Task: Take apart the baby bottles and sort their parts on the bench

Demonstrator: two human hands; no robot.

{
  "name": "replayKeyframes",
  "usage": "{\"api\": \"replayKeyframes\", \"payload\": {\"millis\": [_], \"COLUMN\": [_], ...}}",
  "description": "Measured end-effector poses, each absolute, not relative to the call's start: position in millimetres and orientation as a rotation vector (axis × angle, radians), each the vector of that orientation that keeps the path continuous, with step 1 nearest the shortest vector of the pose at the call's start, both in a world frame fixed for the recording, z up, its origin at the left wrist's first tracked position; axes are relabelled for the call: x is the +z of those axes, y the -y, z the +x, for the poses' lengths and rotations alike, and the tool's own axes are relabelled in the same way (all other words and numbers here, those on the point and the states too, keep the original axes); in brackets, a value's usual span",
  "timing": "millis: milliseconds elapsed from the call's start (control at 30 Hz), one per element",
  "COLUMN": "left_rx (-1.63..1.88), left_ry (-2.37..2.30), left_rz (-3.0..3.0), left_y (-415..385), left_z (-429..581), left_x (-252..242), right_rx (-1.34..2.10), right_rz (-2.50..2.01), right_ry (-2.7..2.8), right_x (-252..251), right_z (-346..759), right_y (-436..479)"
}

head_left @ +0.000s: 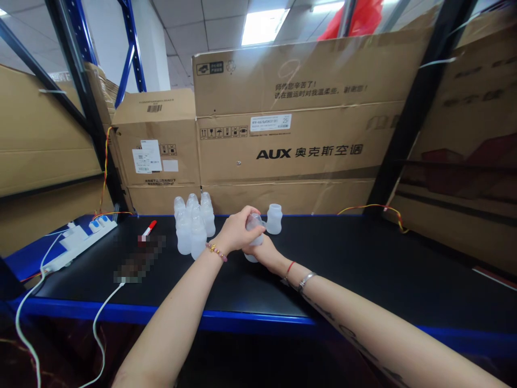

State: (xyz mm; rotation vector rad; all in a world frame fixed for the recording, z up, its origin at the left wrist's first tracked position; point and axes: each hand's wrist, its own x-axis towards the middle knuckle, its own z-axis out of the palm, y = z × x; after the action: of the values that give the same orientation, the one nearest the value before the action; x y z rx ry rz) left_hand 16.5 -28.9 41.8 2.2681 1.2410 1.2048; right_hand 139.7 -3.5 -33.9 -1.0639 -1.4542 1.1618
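Both my hands meet around one frosted white baby bottle (252, 258) near the middle of the shelf. My left hand (237, 230) is closed from above on its clear domed cap (254, 221). Lower down, my right hand (264, 252) wraps the bottle's body, hiding most of it. Just behind and to the right stands an uncapped bottle (274, 220) of the same frosted kind, upright with its neck showing. Left of my hands, several capped bottles (184, 234) stand upright in a close group.
A red and white marker (149, 228) and a blurred-out dark object (139, 262) with a white cable lie left on the black shelf (363, 269). A white power strip (81, 245) is at the far left. Cardboard (302, 178) walls the back; a yellow-red wire (374, 206) lies right.
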Motion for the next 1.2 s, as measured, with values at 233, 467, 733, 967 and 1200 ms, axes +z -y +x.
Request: {"api": "replayKeyframes", "payload": {"millis": [233, 467, 733, 967, 1200], "left_rx": [1.192, 1.190, 1.322, 1.317, 1.219], "left_ry": [-1.269, -1.269, -0.966, -0.904, -0.756], "left_rz": [2.279, 2.256, 1.751, 1.743, 1.759], "left_y": [30, 31, 20, 13, 8], "left_z": [21, 22, 21, 21, 17], "left_x": [44, 38, 27, 21, 16], "right_rx": [1.179, 1.173, 1.097, 1.119, 1.128], "right_rz": [-1.037, -1.042, -1.111, -1.077, -1.065], "right_ry": [1.466, 1.483, 1.519, 1.534, 1.516], "right_x": [-32, -32, -35, -34, -34], "right_z": [140, 140, 143, 142, 142], "right_y": [5, 4, 1, 4, 4]}}
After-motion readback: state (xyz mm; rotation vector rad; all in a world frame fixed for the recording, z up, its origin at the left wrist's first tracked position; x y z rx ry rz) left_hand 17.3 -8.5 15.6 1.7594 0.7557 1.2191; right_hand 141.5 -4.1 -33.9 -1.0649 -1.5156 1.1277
